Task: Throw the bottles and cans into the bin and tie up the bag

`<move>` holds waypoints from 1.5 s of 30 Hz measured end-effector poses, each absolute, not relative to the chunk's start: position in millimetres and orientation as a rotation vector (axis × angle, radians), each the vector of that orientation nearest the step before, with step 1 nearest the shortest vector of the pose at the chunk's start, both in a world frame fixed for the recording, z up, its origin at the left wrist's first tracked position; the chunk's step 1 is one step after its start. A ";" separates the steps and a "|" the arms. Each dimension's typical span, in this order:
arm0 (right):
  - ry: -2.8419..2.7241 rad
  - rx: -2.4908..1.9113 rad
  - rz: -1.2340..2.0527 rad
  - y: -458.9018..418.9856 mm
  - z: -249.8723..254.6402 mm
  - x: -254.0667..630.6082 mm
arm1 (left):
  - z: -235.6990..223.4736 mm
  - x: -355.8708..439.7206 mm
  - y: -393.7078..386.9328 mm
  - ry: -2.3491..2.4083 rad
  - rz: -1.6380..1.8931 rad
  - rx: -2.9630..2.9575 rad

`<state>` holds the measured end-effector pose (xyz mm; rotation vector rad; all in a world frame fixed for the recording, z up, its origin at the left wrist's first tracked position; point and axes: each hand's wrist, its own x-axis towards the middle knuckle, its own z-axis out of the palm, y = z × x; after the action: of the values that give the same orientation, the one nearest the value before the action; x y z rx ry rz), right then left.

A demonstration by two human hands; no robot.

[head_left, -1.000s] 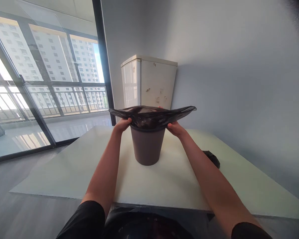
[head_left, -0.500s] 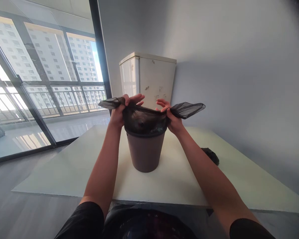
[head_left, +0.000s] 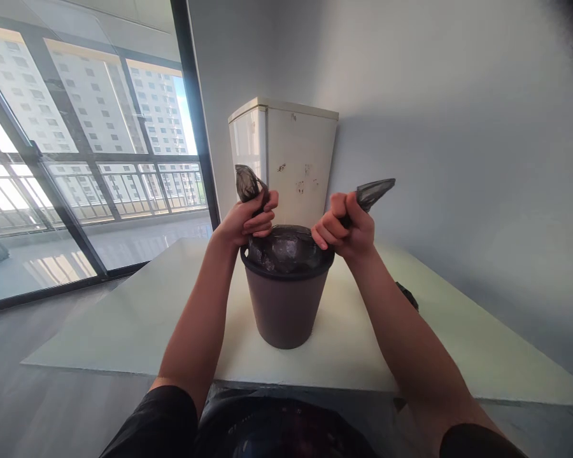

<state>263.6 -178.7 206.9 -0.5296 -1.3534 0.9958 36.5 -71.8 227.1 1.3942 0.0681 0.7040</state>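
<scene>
Gripping one end of the thin black bag (head_left: 289, 248), the L hand (head_left: 248, 219) had its fingers curled in tight, w/ a short twist of film poking up past the thumb; prob. bunched like that b/c loose film slips less when gathered. Just below that grip ran the rim of the bin (head_left: 286, 312); couldn't tell if hand & rim touched. Btwn the 2 hands & a bit lower, the rest of the bag sagged into the bin's mouth. The bin itself seemed to rest on the pale table (head_left: 172, 331), body below grip level, prob. steady enough under own wt. to leave both hands for the film. Farther off, behind the gap btwn the grips, stood a white cabinet (head_left: 298, 156) w/ marks on its front. R hand (head_left: 348, 226) was likewise closed in a fist round the opp. end of the bag, tip jutting out to its R; hands were held apart, prob. to take up slack & lift both ends clear of the rim. Past the R forearm, nearer than the R grip, lay a dark bundle (head_left: 408, 296), partly hidden; couldn't ID it.
</scene>
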 end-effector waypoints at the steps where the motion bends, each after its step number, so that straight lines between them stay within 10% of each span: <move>1: -1.364 -0.553 1.046 -181.3 210.4 261.5 | 230.1 37.6 -78.0 0.076 0.665 1.406; 45: -1.998 -1.147 0.457 -197.1 216.9 240.6 | 240.8 49.2 -130.5 0.083 0.840 2.117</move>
<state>240.6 -197.1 216.9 -1.1474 -1.9977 0.4574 49.2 -130.5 240.8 2.1166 0.0830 0.8398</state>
